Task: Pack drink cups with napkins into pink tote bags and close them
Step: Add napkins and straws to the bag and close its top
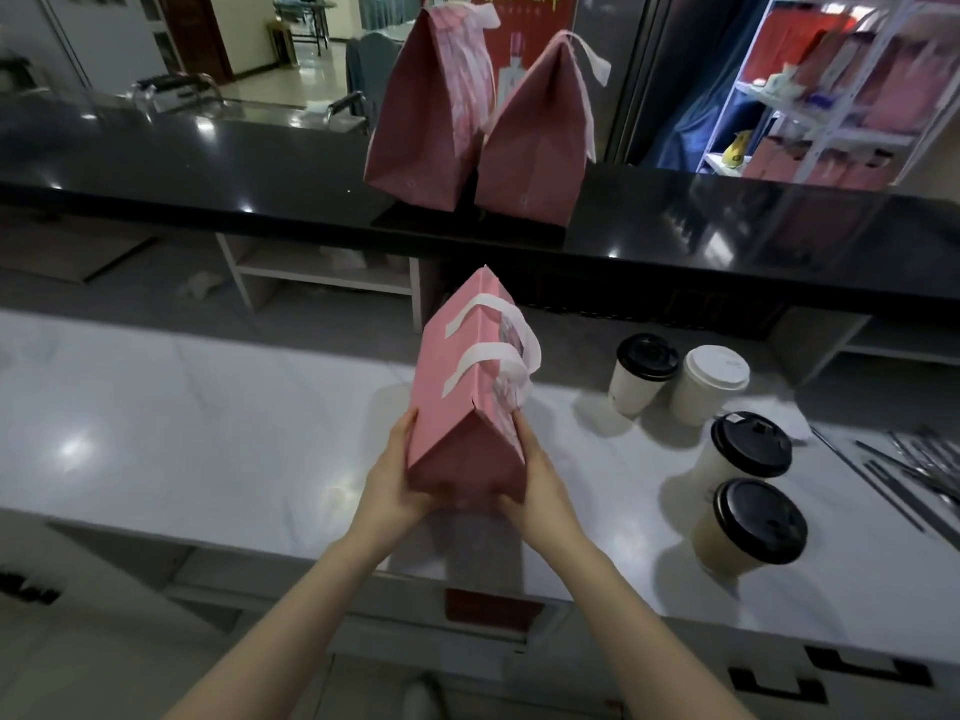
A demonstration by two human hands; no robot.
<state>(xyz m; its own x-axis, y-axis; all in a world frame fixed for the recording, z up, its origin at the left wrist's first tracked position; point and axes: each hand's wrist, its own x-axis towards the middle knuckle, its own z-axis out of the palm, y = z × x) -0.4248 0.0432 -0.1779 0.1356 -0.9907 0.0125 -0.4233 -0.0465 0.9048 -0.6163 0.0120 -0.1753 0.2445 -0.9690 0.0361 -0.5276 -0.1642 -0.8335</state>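
Pink paper, folded shut along a ridge: the bag point(467, 407) is gripped at its near end by both hands. The left hand point(395, 480) lies against its left face and the right hand point(540, 485) against its right, each thumb up the side and the fingers curled under the base. Its white handles point(498, 356) are flopped over to the right. It looks to be held just clear of the white counter point(208, 433), with a shadow lying beneath it.

What matters for the next move is how the bag points. Its long ridge runs straight away from the person, far end aimed at the black ledge point(260, 163), which lies dead ahead and higher than the hands. Two closed bags already stand there, the taller bag point(426, 106) on the left and the shorter bag point(535, 142) touching it on the right. I'd judge this third one is packed and shut and bound for the same ledge, so it must go forward and up, landing beside that pair, not into them. Neither hand is nearer; they share the load evenly.

Four cups wait on the counter to the right, nearer the right hand: a black-lidded cup point(641, 376) and a white-lidded cup point(709, 384) touching at the back, and two dark-lidded cups point(745, 454) point(748, 527) closer in.
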